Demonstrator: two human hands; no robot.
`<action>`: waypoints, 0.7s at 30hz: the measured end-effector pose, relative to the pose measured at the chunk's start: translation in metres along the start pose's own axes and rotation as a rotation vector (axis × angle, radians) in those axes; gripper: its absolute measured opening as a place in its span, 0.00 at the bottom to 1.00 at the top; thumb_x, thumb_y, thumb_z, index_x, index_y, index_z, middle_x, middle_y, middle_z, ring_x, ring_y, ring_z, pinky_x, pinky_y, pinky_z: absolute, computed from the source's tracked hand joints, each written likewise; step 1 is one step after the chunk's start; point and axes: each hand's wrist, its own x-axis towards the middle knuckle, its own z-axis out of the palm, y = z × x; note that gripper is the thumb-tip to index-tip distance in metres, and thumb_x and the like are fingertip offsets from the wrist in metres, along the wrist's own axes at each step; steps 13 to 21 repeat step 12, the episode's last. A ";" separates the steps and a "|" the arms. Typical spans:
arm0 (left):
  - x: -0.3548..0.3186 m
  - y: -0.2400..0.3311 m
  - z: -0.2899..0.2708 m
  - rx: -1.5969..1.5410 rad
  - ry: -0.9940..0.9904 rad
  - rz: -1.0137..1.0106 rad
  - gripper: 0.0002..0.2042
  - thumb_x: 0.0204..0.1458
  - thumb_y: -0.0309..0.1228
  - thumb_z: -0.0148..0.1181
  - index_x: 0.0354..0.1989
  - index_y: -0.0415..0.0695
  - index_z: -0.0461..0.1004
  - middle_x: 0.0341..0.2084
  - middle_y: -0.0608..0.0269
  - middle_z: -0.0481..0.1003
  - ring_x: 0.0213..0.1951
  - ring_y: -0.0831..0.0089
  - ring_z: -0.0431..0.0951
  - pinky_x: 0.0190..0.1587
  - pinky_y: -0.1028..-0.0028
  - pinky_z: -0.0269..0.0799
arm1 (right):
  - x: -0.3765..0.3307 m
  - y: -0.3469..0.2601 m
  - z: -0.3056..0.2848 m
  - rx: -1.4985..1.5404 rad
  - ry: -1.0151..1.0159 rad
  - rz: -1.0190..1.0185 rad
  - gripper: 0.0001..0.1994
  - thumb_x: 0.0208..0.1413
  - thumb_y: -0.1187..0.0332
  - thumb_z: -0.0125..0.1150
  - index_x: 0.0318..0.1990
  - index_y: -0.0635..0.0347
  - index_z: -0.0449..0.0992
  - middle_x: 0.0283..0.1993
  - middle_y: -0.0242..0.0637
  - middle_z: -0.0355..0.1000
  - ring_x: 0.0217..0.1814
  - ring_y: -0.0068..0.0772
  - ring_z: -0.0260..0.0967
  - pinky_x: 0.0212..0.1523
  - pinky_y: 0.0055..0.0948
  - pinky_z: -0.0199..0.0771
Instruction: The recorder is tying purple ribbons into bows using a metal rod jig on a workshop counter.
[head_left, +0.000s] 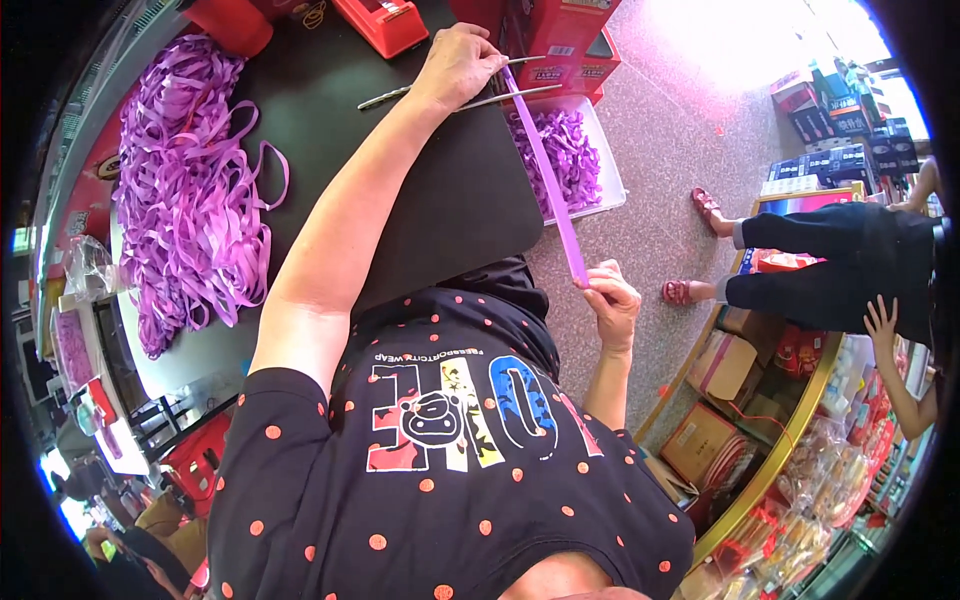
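1. The person's left hand [458, 65] rests at the far edge of the dark tabletop [400, 190], fingers curled down over a pair of long silver metal scissors [520, 95] and the upper end of a flat purple plastic ribbon strip [548, 170].
2. The strip runs taut and straight from that hand, past the table's corner, down to the right hand [610, 300].
3. The right hand is closed, pinching the strip's lower end between thumb and fingertips, held off the table above the speckled pink floor [650, 180].
4. A white rectangular plastic tray [612, 170] holding short purple ribbon pieces sits just beyond the table's edge, under the strip's upper part.
5. A large loose heap of purple ribbon loops [185, 190] lies on the table's left side, well apart from both hands.
6. A red tape dispenser [385, 22] stands at the far end, near the left hand.
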 end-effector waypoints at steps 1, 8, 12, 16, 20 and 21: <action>0.000 -0.004 0.002 0.011 0.026 0.007 0.10 0.47 0.36 0.61 0.32 0.42 0.81 0.49 0.54 0.71 0.50 0.59 0.70 0.53 0.67 0.64 | -0.001 -0.007 0.000 -0.024 0.018 0.108 0.10 0.37 0.79 0.68 0.31 0.61 0.78 0.30 0.33 0.75 0.37 0.28 0.64 0.42 0.28 0.62; 0.005 -0.010 0.004 0.058 0.021 0.002 0.09 0.47 0.37 0.61 0.30 0.46 0.82 0.49 0.59 0.71 0.51 0.56 0.66 0.54 0.65 0.62 | 0.002 -0.034 -0.012 0.148 0.078 0.080 0.16 0.42 0.83 0.64 0.43 0.64 0.75 0.31 0.31 0.70 0.39 0.23 0.62 0.36 0.20 0.66; 0.001 -0.004 0.003 0.071 0.018 0.031 0.12 0.49 0.37 0.60 0.30 0.40 0.80 0.49 0.51 0.70 0.53 0.57 0.67 0.55 0.64 0.61 | 0.041 -0.077 -0.030 -0.012 -0.121 -0.232 0.11 0.46 0.72 0.65 0.38 0.62 0.78 0.39 0.46 0.75 0.36 0.33 0.65 0.44 0.43 0.65; 0.001 -0.004 0.003 0.071 0.018 0.031 0.12 0.49 0.37 0.60 0.30 0.40 0.80 0.49 0.51 0.70 0.53 0.57 0.67 0.55 0.64 0.61 | 0.041 -0.077 -0.030 -0.012 -0.121 -0.232 0.11 0.46 0.72 0.65 0.38 0.62 0.78 0.39 0.46 0.75 0.36 0.33 0.65 0.44 0.43 0.65; 0.001 -0.004 0.003 0.071 0.018 0.031 0.12 0.49 0.37 0.60 0.30 0.40 0.80 0.49 0.51 0.70 0.53 0.57 0.67 0.55 0.64 0.61 | 0.041 -0.077 -0.030 -0.012 -0.121 -0.232 0.11 0.46 0.72 0.65 0.38 0.62 0.78 0.39 0.46 0.75 0.36 0.33 0.65 0.44 0.43 0.65; 0.001 -0.004 0.003 0.071 0.018 0.031 0.12 0.49 0.37 0.60 0.30 0.40 0.80 0.49 0.51 0.70 0.53 0.57 0.67 0.55 0.64 0.61 | 0.041 -0.077 -0.030 -0.012 -0.121 -0.232 0.11 0.46 0.72 0.65 0.38 0.62 0.78 0.39 0.46 0.75 0.36 0.33 0.65 0.44 0.43 0.65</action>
